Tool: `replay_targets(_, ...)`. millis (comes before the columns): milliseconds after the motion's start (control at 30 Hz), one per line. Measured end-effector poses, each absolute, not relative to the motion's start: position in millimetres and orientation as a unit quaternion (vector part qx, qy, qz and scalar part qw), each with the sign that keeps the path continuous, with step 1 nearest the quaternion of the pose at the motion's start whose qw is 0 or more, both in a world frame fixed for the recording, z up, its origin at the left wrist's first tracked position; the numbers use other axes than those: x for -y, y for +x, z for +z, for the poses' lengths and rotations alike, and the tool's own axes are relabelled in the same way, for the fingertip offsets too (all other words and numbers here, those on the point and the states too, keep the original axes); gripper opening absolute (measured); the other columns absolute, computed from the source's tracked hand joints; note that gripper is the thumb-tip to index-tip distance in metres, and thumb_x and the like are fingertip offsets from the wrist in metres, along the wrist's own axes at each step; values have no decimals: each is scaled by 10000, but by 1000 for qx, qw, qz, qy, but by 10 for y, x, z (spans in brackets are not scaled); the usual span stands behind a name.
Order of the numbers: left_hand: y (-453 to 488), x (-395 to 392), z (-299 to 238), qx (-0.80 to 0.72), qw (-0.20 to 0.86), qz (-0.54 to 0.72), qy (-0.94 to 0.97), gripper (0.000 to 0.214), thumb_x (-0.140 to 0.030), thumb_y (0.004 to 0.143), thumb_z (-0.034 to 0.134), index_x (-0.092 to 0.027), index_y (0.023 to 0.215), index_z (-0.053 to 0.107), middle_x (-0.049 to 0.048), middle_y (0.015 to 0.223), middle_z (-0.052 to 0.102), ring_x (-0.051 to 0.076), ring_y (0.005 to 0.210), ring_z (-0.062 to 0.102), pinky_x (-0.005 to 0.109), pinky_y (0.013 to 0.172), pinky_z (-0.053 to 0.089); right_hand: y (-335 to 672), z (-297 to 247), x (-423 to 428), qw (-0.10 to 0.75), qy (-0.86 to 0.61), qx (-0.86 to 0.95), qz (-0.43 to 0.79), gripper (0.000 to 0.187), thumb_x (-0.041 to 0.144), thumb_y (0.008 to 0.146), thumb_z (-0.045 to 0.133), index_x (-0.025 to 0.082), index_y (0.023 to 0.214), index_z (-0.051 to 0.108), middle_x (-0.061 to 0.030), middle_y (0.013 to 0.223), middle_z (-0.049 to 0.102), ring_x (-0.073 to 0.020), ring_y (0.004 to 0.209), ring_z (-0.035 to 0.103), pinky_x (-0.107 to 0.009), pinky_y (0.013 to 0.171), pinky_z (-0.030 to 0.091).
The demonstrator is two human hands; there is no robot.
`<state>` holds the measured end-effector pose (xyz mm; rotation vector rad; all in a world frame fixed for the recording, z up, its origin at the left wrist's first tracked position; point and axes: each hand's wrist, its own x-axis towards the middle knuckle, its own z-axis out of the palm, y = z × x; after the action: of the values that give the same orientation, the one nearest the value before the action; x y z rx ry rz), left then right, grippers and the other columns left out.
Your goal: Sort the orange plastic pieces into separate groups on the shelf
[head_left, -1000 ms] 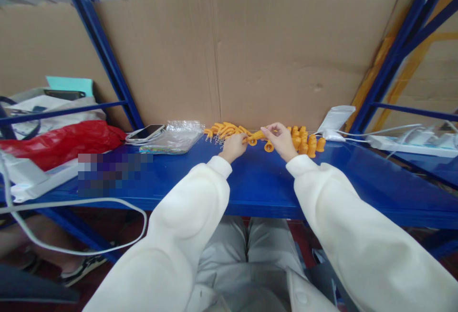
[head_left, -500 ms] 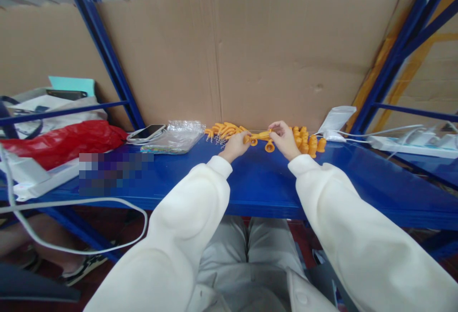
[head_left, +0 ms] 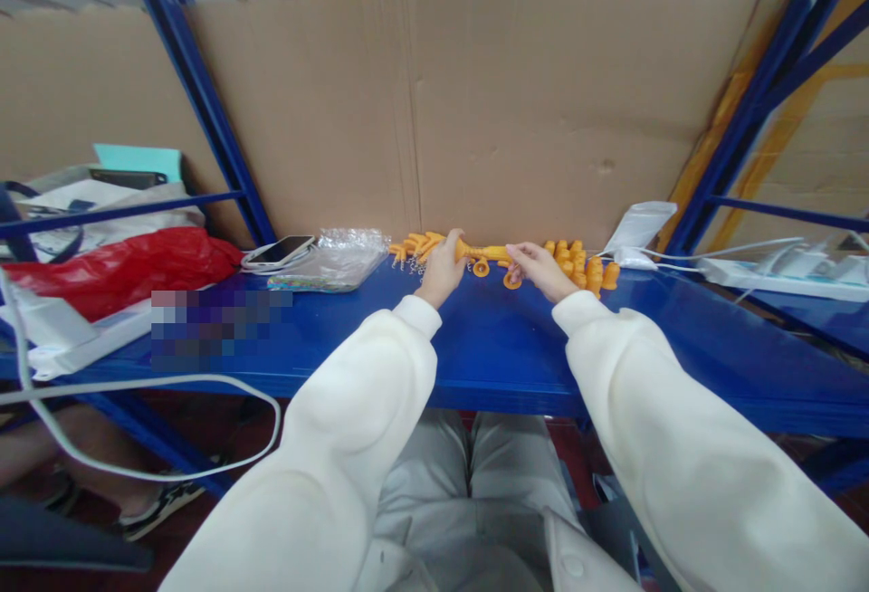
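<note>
Closed around a flared orange plastic piece (head_left: 463, 250), my left hand (head_left: 443, 270) hovers near the back of the blue shelf. From that piece an orange stick-like part (head_left: 494, 253) runs rightward to the fingers of my right hand (head_left: 541, 270), which pinch its other end. Whether the two parts are joined I cannot tell. Below them lie an orange ring-shaped piece (head_left: 481, 268) and another round orange piece (head_left: 512, 280), partly behind my right fingers. A pile of curved orange parts (head_left: 415, 245) with thin coils sits beside my left hand. Several orange cup-like pieces (head_left: 593, 273) stand right of my right hand.
A clear plastic bag (head_left: 339, 264) and a phone (head_left: 287, 251) with a cable lie to the left. A red bag (head_left: 156, 266) and a white power strip (head_left: 95, 338) are farther left. Another power strip (head_left: 780, 277) is at right. Cardboard (head_left: 516, 112) closes the back.
My left hand has turned upward around the flared piece. My right hand has lowered slightly, and the orange stick now shows stretched straight between both hands.
</note>
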<state>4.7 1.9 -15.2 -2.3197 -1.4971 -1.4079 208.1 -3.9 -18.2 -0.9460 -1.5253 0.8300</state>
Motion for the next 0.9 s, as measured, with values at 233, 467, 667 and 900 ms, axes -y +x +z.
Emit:
replay_targets(233, 47, -7, -146, 476, 35, -470, -742, 519, -98, 860, 560, -189, 1367, 500, 96, 1151, 730, 278, 1101, 682, 421, 1015, 497, 2079, -189, 16, 552, -381, 647, 362, 439, 574, 761, 794, 239, 896, 544, 58, 636, 570, -106, 500, 534, -240, 487, 475)
replay_targets(467, 42, 35, -119, 477, 35, -475, -739, 516, -83, 850, 531, -194, 1354, 518, 99, 1137, 730, 276, 1096, 688, 404, 1000, 513, 2105, -222, -30, 554, -351, 673, 342, 512, 606, 700, 809, 244, 938, 537, 62, 691, 588, -106, 552, 557, -239, 533, 487)
replay_targets(667, 43, 31, -114, 481, 36, -474, -736, 525, -77, 839, 530, -194, 1350, 500, 95, 1117, 738, 276, 1070, 697, 402, 973, 530, 2099, -225, -83, 558, -340, 699, 291, 425, 531, 725, 796, 255, 933, 547, 36, 771, 609, -143, 677, 611, -304, 661, 555)
replay_targets(900, 44, 16, -86, 501, 26, -466, -729, 520, -80, 840, 519, -185, 1349, 482, 97, 1093, 739, 271, 1055, 702, 362, 923, 542, 2076, -224, -73, 566, -324, 724, 224, 392, 486, 760, 764, 259, 1006, 560, 1, 871, 579, -191, 865, 597, -384, 861, 555)
